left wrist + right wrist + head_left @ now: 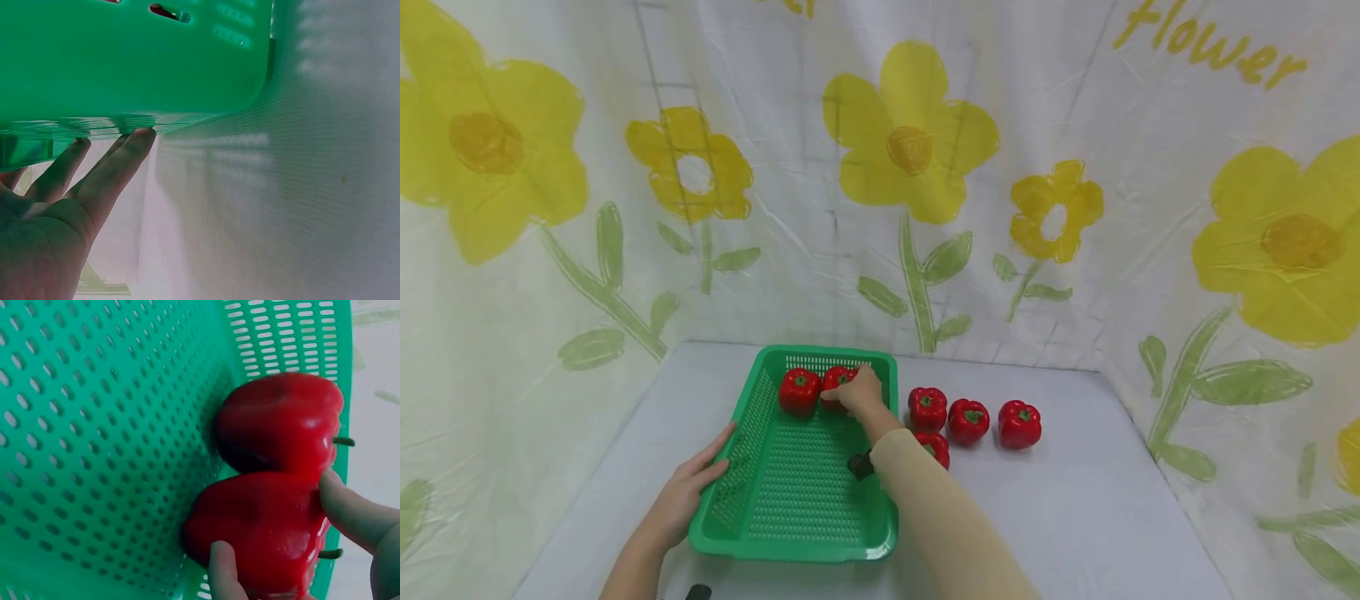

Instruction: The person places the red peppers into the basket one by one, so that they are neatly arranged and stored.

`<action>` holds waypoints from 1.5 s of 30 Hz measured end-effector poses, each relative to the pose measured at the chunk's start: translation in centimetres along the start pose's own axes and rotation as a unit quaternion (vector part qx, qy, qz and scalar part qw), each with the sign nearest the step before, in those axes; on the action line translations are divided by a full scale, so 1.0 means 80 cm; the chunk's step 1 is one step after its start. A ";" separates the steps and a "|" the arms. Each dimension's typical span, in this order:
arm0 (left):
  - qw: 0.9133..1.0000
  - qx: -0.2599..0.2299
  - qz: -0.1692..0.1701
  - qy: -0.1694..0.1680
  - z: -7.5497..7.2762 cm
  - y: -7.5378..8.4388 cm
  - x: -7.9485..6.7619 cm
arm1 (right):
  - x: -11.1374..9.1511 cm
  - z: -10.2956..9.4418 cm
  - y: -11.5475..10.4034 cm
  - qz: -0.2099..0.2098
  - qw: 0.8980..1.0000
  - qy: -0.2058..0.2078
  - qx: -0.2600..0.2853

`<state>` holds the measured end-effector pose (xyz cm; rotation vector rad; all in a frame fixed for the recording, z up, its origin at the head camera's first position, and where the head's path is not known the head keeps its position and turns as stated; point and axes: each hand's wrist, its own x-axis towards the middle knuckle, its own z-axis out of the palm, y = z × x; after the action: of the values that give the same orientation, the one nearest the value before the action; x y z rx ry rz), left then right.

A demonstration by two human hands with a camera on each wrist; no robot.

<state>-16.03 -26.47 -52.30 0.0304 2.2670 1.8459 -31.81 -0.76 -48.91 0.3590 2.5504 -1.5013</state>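
In the head view my right hand (860,392) reaches into the far end of a green plastic basket (797,550) and grips a red bell pepper (835,379). The right wrist view shows the thumb and a finger (223,572) spread around this pepper (262,531), its stem pointing up out of the basket floor. Right beside it stands another red bell pepper (800,392), in the far left corner. My left hand (681,496) rests against the basket's left side, its straight fingers (119,175) touching the outer wall in the left wrist view.
Several more red bell peppers (967,422) lie on the white table (1045,517) right of the basket, one partly hidden by my right sleeve (940,517). A white cloth (805,275) painted with yellow flowers hangs behind and around the table.
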 end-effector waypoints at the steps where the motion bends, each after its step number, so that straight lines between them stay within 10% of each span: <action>1: 1.000 0.000 0.001 0.000 0.000 0.000 0.000 | -0.001 0.000 0.000 0.000 1.000 -0.002 0.004; 31: 1.000 0.014 0.000 0.001 -0.002 0.002 0.002 | -0.086 -0.101 -0.025 -0.123 0.988 -0.042 0.079; 45: 1.000 0.003 0.001 0.002 -0.004 -0.001 0.002 | -0.122 -0.158 0.038 -0.202 0.971 0.029 0.126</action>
<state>-16.26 -26.77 -52.37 0.0289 2.2759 1.8427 -21.82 10.53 -42.80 -0.1018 2.5905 -1.9906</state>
